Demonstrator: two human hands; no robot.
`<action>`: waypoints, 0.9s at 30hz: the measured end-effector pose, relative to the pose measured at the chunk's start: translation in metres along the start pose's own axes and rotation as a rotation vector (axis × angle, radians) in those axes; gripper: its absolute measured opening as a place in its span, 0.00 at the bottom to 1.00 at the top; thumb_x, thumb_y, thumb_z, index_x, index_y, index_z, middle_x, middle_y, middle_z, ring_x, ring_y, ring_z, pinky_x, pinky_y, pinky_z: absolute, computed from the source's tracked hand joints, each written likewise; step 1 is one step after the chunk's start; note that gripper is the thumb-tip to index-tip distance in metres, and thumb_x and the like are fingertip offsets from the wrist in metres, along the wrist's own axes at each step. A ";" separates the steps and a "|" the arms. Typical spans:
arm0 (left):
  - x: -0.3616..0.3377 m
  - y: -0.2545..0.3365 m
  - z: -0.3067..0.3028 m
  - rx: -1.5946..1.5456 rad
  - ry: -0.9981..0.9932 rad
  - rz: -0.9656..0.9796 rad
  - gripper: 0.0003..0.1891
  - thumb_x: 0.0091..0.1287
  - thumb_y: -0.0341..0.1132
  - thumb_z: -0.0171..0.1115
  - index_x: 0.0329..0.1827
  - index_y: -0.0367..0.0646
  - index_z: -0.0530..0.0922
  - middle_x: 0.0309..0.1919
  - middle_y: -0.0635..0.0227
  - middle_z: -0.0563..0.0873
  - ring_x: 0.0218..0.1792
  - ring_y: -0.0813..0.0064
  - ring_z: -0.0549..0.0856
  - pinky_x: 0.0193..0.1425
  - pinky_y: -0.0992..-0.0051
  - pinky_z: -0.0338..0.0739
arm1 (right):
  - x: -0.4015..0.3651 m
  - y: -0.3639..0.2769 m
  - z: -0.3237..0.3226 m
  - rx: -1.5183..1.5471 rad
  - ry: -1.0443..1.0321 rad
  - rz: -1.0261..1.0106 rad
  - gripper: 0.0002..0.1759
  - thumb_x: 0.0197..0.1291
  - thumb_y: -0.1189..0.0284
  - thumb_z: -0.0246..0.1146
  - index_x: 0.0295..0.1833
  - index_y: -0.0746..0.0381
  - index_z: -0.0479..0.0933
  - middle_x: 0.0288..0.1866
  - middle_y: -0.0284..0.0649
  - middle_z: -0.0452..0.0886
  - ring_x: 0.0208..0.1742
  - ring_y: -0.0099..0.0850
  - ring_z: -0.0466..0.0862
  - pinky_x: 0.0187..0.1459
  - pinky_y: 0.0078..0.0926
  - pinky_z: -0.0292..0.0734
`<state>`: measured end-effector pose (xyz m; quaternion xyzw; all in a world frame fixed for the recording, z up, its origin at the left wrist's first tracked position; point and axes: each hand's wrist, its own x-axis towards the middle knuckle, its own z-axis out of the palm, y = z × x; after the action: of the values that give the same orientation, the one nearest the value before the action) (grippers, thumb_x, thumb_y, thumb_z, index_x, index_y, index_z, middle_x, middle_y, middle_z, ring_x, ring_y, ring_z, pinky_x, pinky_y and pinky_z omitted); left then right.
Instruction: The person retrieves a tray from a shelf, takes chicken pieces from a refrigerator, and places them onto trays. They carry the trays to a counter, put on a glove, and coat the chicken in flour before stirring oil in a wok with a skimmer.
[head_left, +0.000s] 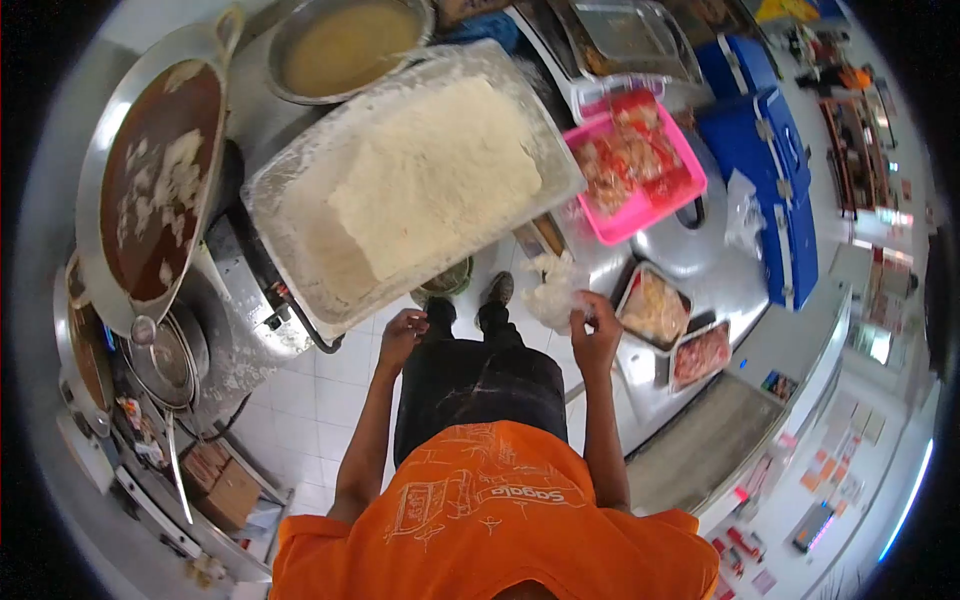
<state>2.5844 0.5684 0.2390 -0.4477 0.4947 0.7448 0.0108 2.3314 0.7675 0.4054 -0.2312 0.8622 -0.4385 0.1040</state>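
My right hand (597, 325) pinches the edge of a crumpled white plastic bag (548, 298), which hangs beside the steel counter. My left hand (402, 335) is loosely closed near the front edge of a large metal tray (283, 225); nothing shows in its fingers. A mound of pale flour (440, 170) covers most of that tray. Beyond my right hand, a pink basin (628, 222) holds raw meat pieces (625, 155) in reddish plastic. Two trays of meat, one pale (655, 310) and one redder (702, 355), rest on the counter close to my right hand.
On the left, a big pan of brown oil (150, 235) carries floating fried bits, with a long-handled strainer (165, 375) below it. A bowl of cloudy liquid (350, 45) stands behind the flour tray. Blue cooler boxes (765, 160) line the right side. Tiled floor (340, 410) lies below.
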 end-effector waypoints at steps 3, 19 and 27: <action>0.013 -0.011 0.019 0.122 0.017 -0.078 0.14 0.57 0.25 0.54 0.47 0.46 0.78 0.32 0.71 0.83 0.35 0.82 0.80 0.37 0.80 0.73 | -0.062 0.052 0.005 0.054 -0.002 0.292 0.12 0.53 0.79 0.59 0.44 0.64 0.78 0.40 0.41 0.82 0.35 0.27 0.82 0.34 0.24 0.78; 0.232 -0.362 -0.018 1.118 0.285 0.077 0.27 0.55 0.40 0.61 0.57 0.39 0.68 0.55 0.49 0.75 0.55 0.53 0.76 0.58 0.63 0.71 | -0.213 0.356 0.163 0.262 -0.176 0.656 0.12 0.58 0.78 0.58 0.48 0.64 0.77 0.40 0.39 0.82 0.37 0.26 0.80 0.34 0.23 0.77; 0.358 -0.357 -0.127 1.317 0.042 -0.038 0.21 0.64 0.48 0.58 0.52 0.43 0.74 0.44 0.57 0.83 0.45 0.59 0.84 0.50 0.55 0.77 | -0.291 0.455 0.225 0.083 -0.175 0.677 0.13 0.57 0.79 0.58 0.49 0.65 0.76 0.39 0.39 0.81 0.39 0.23 0.79 0.39 0.20 0.77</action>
<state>2.6170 0.5034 -0.2770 -0.3708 0.8390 0.2773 0.2859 2.5316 0.9820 -0.1008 0.0355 0.8593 -0.3924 0.3260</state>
